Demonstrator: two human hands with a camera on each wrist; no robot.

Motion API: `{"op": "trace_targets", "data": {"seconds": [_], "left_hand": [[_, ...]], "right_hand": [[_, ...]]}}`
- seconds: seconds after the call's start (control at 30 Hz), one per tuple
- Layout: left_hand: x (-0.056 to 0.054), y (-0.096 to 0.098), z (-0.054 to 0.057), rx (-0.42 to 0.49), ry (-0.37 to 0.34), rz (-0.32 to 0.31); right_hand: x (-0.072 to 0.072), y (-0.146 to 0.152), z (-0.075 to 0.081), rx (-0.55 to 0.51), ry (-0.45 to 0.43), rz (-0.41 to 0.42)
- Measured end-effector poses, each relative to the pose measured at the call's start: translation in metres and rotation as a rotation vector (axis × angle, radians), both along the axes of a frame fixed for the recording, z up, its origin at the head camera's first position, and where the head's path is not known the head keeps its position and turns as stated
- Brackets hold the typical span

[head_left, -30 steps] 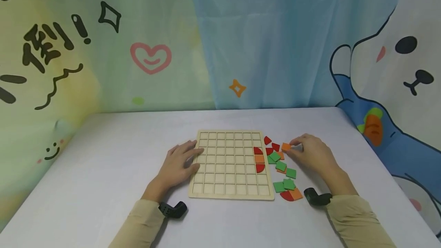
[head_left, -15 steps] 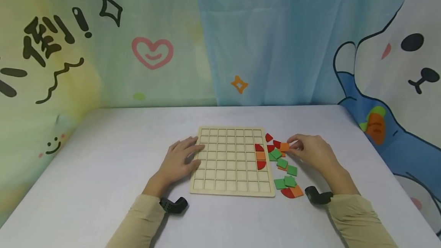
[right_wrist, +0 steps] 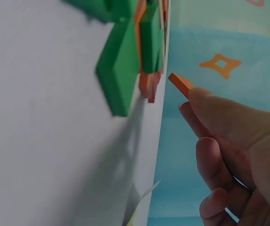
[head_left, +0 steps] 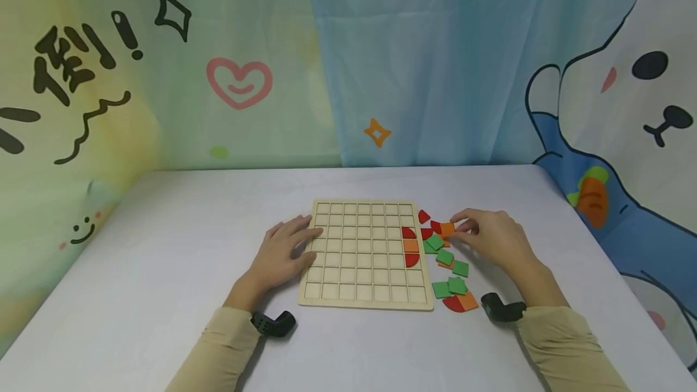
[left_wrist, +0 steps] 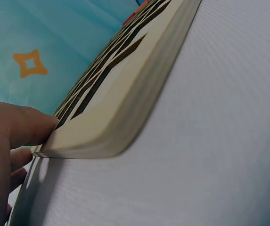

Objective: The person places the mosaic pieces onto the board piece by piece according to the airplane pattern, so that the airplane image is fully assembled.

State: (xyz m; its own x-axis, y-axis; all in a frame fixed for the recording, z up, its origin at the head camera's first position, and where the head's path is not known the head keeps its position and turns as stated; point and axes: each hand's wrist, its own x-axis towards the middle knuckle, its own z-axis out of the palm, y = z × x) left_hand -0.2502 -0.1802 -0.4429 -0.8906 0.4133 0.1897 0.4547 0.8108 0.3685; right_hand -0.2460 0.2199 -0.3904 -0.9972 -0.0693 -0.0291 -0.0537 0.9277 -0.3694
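Note:
Thumb and fingertips of my right hand (head_left: 492, 238) pinch an orange square tile (head_left: 447, 230) at the loose pieces' far right. In the right wrist view this orange tile (right_wrist: 181, 84) sticks out from the fingertips, apart from the other pieces. A pale wooden grid board (head_left: 359, 302) lies flat on the table. Its right-hand column holds a red rounded piece (head_left: 409, 233), an orange square (head_left: 411, 246) and another red rounded piece (head_left: 412, 260). My left hand (head_left: 282, 254) rests at the board's left edge with fingers spread; its thumb (left_wrist: 36, 126) touches the rim.
Loose green tiles (head_left: 460, 268), red pieces (head_left: 424, 216) and orange tiles (head_left: 468, 301) lie along the board's right side, some overlapping. A white cloth covers the table (head_left: 218, 216). A printed curtain (head_left: 425, 65) hangs behind it.
My right hand has shifted slightly left with the orange tile, now closer to the red pieces. The left hand keeps its place at the board. The head view has tilted slightly.

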Motion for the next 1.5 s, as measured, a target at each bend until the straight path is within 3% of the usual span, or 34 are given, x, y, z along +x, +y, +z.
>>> {"op": "trace_targets", "data": {"seconds": [0.27, 0.63, 1.0, 1.5], "left_hand": [[-0.001, -0.001, -0.001, 0.003, -0.009, 0.002], [0.0, -0.001, -0.001, 0.004, -0.005, 0.007], [-0.001, -0.001, -0.001, 0.004, 0.023, -0.003], [0.0, -0.001, -0.001, 0.001, 0.01, -0.005]], "right_hand": [[0.006, -0.011, 0.013, -0.025, -0.003, 0.02], [0.018, -0.04, 0.019, 0.025, 0.09, 0.167], [0.028, -0.064, 0.013, -0.003, 0.084, 0.246], [0.028, -0.076, -0.002, 0.017, 0.069, 0.254]]}}
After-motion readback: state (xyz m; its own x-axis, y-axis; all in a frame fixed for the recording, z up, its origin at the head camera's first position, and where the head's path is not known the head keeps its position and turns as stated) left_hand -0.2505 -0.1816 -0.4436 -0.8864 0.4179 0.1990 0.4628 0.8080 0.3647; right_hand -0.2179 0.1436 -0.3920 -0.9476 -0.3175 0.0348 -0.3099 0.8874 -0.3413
